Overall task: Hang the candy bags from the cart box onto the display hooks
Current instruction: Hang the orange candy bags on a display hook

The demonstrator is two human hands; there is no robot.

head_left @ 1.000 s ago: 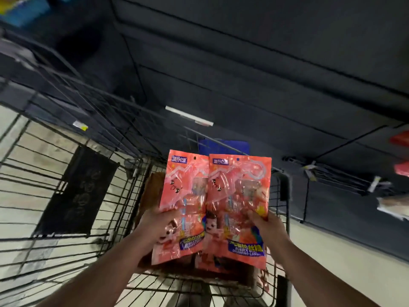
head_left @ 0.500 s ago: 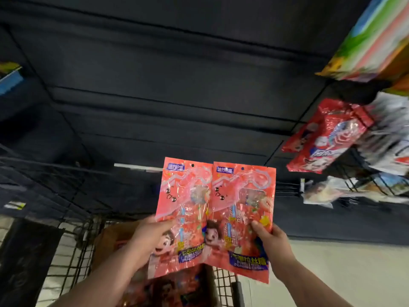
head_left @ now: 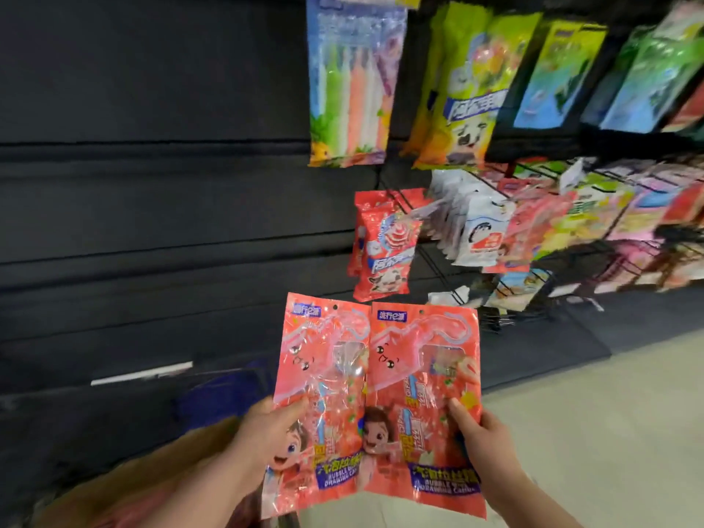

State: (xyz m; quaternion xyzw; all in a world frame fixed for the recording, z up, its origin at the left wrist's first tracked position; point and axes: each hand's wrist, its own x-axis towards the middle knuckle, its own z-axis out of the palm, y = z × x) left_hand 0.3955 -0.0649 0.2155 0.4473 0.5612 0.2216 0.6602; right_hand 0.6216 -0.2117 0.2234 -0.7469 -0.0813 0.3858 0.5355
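Observation:
I hold two matching pink-red candy bags side by side in front of me. My left hand (head_left: 268, 424) grips the left candy bag (head_left: 324, 379) at its lower left edge. My right hand (head_left: 482, 436) grips the right candy bag (head_left: 423, 386) at its lower right edge. Each bag has a small hang hole at the top. The brown cart box (head_left: 152, 478) shows blurred at the bottom left, below my left arm. Display hooks (head_left: 495, 318) stick out of the dark wall to the upper right of the bags.
Red candy bags (head_left: 384, 245) hang just above the held pair. Tall colourful bags (head_left: 354, 81) hang higher up, and rows of packed hooks (head_left: 571, 219) run off to the right. A dark slat wall (head_left: 152, 184) fills the left. Pale floor (head_left: 609, 413) lies at the lower right.
My view has swung up and to the right, from the wire cart to the stocked display. Both hands keep the same hold on the two bags, now raised toward the hooks.

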